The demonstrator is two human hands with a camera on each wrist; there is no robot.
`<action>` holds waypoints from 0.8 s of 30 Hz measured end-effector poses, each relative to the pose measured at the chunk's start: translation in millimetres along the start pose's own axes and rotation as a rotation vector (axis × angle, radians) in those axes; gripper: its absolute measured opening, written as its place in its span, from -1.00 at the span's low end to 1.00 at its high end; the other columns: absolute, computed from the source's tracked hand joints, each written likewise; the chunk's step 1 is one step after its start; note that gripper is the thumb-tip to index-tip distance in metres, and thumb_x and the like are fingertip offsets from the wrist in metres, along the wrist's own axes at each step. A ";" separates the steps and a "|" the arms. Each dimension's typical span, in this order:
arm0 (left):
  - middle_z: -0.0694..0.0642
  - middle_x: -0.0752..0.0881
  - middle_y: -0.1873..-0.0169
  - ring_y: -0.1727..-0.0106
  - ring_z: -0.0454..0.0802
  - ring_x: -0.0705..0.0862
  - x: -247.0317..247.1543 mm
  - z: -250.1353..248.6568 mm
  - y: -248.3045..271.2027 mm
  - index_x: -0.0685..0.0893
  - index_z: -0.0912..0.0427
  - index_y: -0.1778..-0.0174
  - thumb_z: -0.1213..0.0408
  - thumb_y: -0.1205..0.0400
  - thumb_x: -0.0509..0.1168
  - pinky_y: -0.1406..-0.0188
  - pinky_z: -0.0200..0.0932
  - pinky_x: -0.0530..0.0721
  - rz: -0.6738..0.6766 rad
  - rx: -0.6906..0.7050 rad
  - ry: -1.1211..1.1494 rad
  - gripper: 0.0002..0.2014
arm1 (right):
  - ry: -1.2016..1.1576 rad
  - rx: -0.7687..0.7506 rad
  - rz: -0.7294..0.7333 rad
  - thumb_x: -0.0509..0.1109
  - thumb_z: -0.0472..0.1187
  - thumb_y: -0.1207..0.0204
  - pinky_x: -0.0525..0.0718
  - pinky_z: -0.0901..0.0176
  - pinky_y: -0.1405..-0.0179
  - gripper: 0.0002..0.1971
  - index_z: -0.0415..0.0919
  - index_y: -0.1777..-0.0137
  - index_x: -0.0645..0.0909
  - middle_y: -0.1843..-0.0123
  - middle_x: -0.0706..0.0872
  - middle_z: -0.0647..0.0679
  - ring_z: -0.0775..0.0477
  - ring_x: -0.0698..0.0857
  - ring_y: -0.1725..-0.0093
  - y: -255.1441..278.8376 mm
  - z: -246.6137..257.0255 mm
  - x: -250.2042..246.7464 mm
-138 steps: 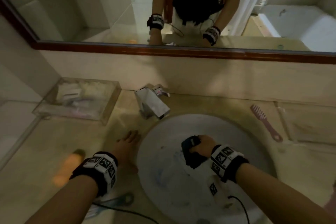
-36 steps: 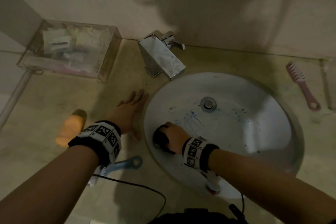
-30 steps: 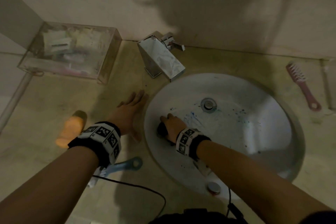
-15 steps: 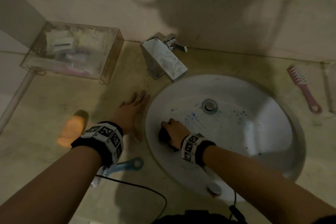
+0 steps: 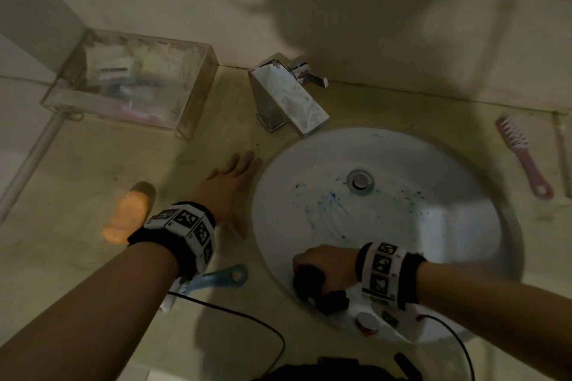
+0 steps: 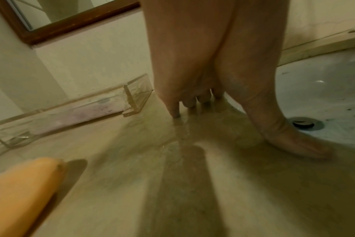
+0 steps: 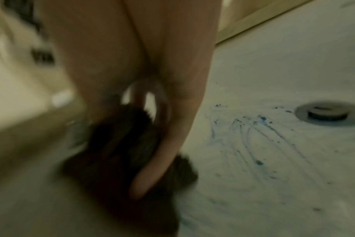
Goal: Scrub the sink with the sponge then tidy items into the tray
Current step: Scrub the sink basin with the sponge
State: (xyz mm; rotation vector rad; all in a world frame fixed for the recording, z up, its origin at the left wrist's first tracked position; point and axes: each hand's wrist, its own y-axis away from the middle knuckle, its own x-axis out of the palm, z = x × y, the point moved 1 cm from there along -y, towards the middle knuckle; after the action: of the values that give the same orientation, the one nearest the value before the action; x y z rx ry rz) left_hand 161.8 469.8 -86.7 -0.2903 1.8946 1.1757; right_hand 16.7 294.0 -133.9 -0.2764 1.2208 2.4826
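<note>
- Our right hand [image 5: 328, 266] has its fingers curled round the dark sponge [image 5: 309, 280] and presses it against the near-left wall of the sink [image 5: 464, 164]; the right wrist view is blurred, but the thumb lies across the dark sponge [image 7: 120, 144] there too
- Our left hand [image 5: 227, 189] lies flat with straight fingers on the tabletop [image 5: 93, 164] just left of the basin rim, holding nothing; the left wrist view shows the fingertips [image 6: 175, 110] pressed onto the stone, which we judge to be bracing
- We judge the scrubbing to be under way and unfinished: smeared blue streaks [image 5: 328, 210] lie between the sponge and the drain [image 5: 360, 181], and dark specks are scattered to the right of the drain
- The faucet [image 5: 288, 99] stands at the back rim of the basin
- None of the tidying looks started, as far as we can see: 3 loose items lie on the tabletop, outside the tray
- The orange bar [image 5: 128, 213] lies just left of our left wrist, the blue brush [image 5: 216, 278] lies partly under that forearm near the front edge, and the pink comb [image 5: 523, 158] lies well to the right of the basin
- The clear tray [image 5: 192, 83] sits at the back left against the wall and already holds some small packets, too dim for us to name
- What is left, in our judgement: clear the remaining marks, then carry those 3 items to the tray
</note>
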 end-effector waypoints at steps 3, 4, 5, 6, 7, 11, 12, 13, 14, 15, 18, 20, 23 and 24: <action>-0.05 -0.37 -0.66 -0.70 0.04 -0.29 0.0 -1.0 0.2 -0.33 0.00 -0.65 -0.05 -0.15 0.66 -0.71 0.20 -0.05 0.012 -0.006 0.001 0.43 | 0.055 0.085 -0.175 0.33 -0.27 -0.56 0.58 -0.10 -0.14 -0.53 -0.28 -0.45 0.35 -0.29 0.48 -0.39 -0.36 0.60 -0.21 -14.7 -13.8 -3.6; -0.05 -0.36 -0.66 -0.70 0.04 -0.29 0.2 -1.1 0.1 -0.33 -0.01 -0.65 -0.05 -0.15 0.66 -0.71 0.21 -0.04 0.012 -0.007 0.007 0.43 | 0.071 0.122 -0.232 0.32 -0.28 -0.56 0.59 -0.09 -0.13 -0.49 -0.24 -0.49 0.31 -0.30 0.45 -0.37 -0.36 0.59 -0.20 -20.5 -18.7 -5.9; -0.06 -0.36 -0.66 -0.70 0.04 -0.29 0.2 -1.1 0.4 -0.33 -0.02 -0.65 -0.04 -0.15 0.67 -0.71 0.22 -0.04 0.013 -0.007 0.013 0.43 | 0.075 0.157 -0.284 0.32 -0.28 -0.55 0.59 -0.08 -0.10 -0.48 -0.21 -0.50 0.29 -0.31 0.43 -0.36 -0.35 0.59 -0.18 -26.6 -22.9 -8.4; -0.07 -0.36 -0.66 -0.70 0.03 -0.29 -0.1 -1.4 0.5 -0.32 -0.03 -0.65 -0.04 -0.14 0.67 -0.70 0.23 -0.04 0.014 -0.007 0.018 0.43 | 0.058 0.189 -0.328 0.33 -0.29 -0.54 0.59 -0.07 -0.06 -0.49 -0.20 -0.48 0.30 -0.31 0.42 -0.35 -0.33 0.60 -0.12 -32.0 -25.8 -11.7; -0.07 -0.36 -0.66 -0.70 0.03 -0.29 0.1 -1.0 0.6 -0.32 -0.03 -0.65 -0.03 -0.14 0.67 -0.70 0.23 -0.04 0.014 -0.008 0.023 0.44 | 0.022 0.215 -0.372 0.33 -0.28 -0.54 0.56 -0.04 0.00 -0.53 -0.20 -0.43 0.33 -0.31 0.43 -0.35 -0.28 0.58 -0.04 -37.3 -28.7 -15.5; -0.07 -0.36 -0.66 -0.70 0.04 -0.29 0.1 0.1 1.2 -0.32 -0.03 -0.66 -0.02 -0.13 0.67 -0.70 0.23 -0.05 0.010 -0.013 0.026 0.44 | -0.133 0.162 -0.438 0.35 -0.12 -0.50 0.55 0.00 -0.06 -0.65 -0.30 -0.21 0.48 -0.19 0.57 -0.36 -0.27 0.63 -0.08 -35.5 -22.5 -25.2; -0.07 -0.36 -0.66 -0.70 0.04 -0.29 0.3 -0.2 1.9 -0.31 -0.02 -0.66 -0.03 -0.13 0.67 -0.70 0.22 -0.05 0.007 -0.015 0.029 0.43 | -0.151 0.092 -0.412 0.37 -0.12 -0.48 0.58 -0.04 -0.14 -0.64 -0.32 -0.19 0.50 -0.18 0.60 -0.36 -0.27 0.64 -0.13 -31.9 -14.4 -23.2; -0.07 -0.36 -0.67 -0.70 0.04 -0.29 0.3 -0.6 2.3 -0.31 -0.02 -0.66 -0.03 -0.14 0.67 -0.71 0.21 -0.05 0.006 -0.015 0.032 0.43 | -0.157 0.021 -0.382 0.39 -0.16 -0.48 0.59 -0.06 -0.20 -0.64 -0.33 -0.20 0.52 -0.18 0.61 -0.35 -0.25 0.63 -0.15 -29.4 -5.9 -19.1; -0.07 -0.35 -0.67 -0.70 0.03 -0.29 0.4 -1.3 3.1 -0.30 -0.01 -0.66 -0.04 -0.15 0.66 -0.71 0.21 -0.06 0.006 -0.016 0.033 0.42 | -0.148 -0.030 -0.367 0.39 -0.23 -0.49 0.60 -0.06 -0.21 -0.64 -0.32 -0.25 0.51 -0.20 0.60 -0.35 -0.25 0.62 -0.16 -28.2 2.4 -14.1; -0.07 -0.35 -0.67 -0.70 0.03 -0.29 0.4 -1.7 3.2 -0.30 -0.01 -0.66 -0.05 -0.15 0.66 -0.71 0.20 -0.06 0.005 -0.017 0.033 0.42 | -0.138 -0.052 -0.381 0.37 -0.30 -0.49 0.60 -0.05 -0.20 -0.62 -0.30 -0.30 0.49 -0.22 0.58 -0.35 -0.26 0.62 -0.17 -30.9 6.8 -10.4; -0.08 -0.38 -0.66 -0.70 0.01 -0.30 0.7 -0.8 1.7 -0.32 -0.02 -0.66 -0.05 -0.15 0.66 -0.69 0.20 -0.08 -0.001 -0.016 0.033 0.42 | -0.174 0.043 -0.530 0.33 -0.36 -0.50 0.56 -0.02 -0.22 -0.50 -0.20 -0.45 0.39 -0.32 0.48 -0.30 -0.29 0.58 -0.25 -47.7 7.5 -16.8; -0.15 -0.44 -0.60 -0.70 0.01 -0.30 2.3 0.8 1.0 -0.34 -0.04 -0.65 -0.07 -0.15 0.65 -0.68 0.18 -0.09 -0.005 -0.015 0.035 0.43 | -0.186 0.127 -0.623 0.32 -0.34 -0.52 0.53 -0.03 -0.30 -0.46 -0.19 -0.51 0.32 -0.40 0.43 -0.30 -0.32 0.56 -0.31 -61.7 4.7 -31.0; -0.16 -0.44 -0.60 -0.70 0.00 -0.30 3.6 0.8 0.6 -0.34 -0.05 -0.65 -0.07 -0.15 0.66 -0.68 0.17 -0.08 0.000 -0.016 0.029 0.43 | -0.243 0.276 -0.720 0.30 -0.31 -0.55 0.53 -0.05 -0.31 -0.47 -0.23 -0.51 0.29 -0.44 0.41 -0.32 -0.35 0.53 -0.34 -77.1 -5.7 -60.7; -0.13 -0.40 -0.64 -0.70 0.00 -0.30 3.7 0.6 0.6 -0.34 -0.05 -0.65 -0.07 -0.14 0.66 -0.68 0.18 -0.08 0.003 -0.018 0.025 0.43 | -0.296 0.326 -0.760 0.29 -0.29 -0.56 0.55 -0.06 -0.25 -0.52 -0.26 -0.47 0.32 -0.40 0.44 -0.34 -0.36 0.54 -0.30 -78.2 -10.5 -72.0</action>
State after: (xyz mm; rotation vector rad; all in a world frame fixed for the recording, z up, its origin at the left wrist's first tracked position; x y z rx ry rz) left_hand 159.6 471.5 -89.2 -0.3134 1.9077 1.1962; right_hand 114.2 313.1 -173.3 -0.2191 1.1015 1.5880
